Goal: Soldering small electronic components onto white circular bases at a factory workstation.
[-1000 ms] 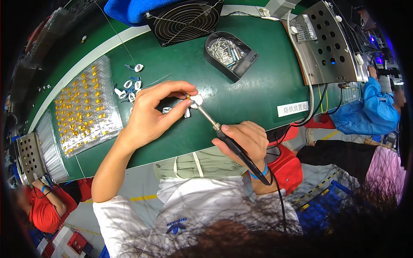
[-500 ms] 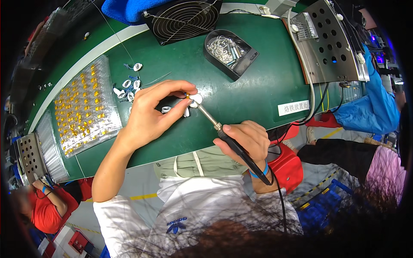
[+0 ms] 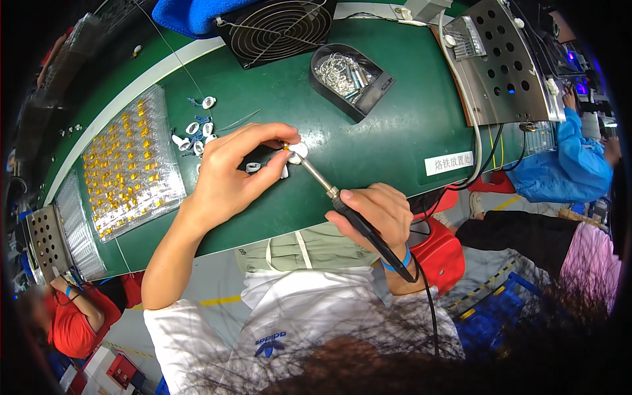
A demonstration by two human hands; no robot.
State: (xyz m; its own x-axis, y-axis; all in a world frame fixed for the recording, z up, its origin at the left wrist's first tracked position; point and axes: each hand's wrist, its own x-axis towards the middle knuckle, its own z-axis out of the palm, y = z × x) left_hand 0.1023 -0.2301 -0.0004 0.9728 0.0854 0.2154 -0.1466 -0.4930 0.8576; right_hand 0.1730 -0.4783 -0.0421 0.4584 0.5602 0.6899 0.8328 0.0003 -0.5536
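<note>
My left hand (image 3: 230, 168) is closed in a pinch, thumb and forefinger on a small white round part (image 3: 299, 151) with a bit of gold colour at the fingertips. My right hand (image 3: 378, 214) is wrapped round the black handle of a soldering iron (image 3: 318, 176). Its metal shaft slants up to the left, and the tip is at the white part; exact contact is too small to tell. Below my left fingers lie a white ring-shaped piece (image 3: 253, 167) and another white piece, partly hidden. More white pieces with blue wires (image 3: 192, 128) are scattered left of that hand.
A clear plastic tray (image 3: 172, 164) of gold-coloured parts lies left on the green bench (image 3: 408, 85). Behind stand a black fan (image 3: 283, 29) and a black bin (image 3: 372, 102) of metal parts. A perforated metal panel (image 3: 487, 99) and cables are at right. Other people sit on both sides.
Both hands and the iron stay nearly in place, the tip still at the white part. At the far right, the person in blue has shifted an arm.
</note>
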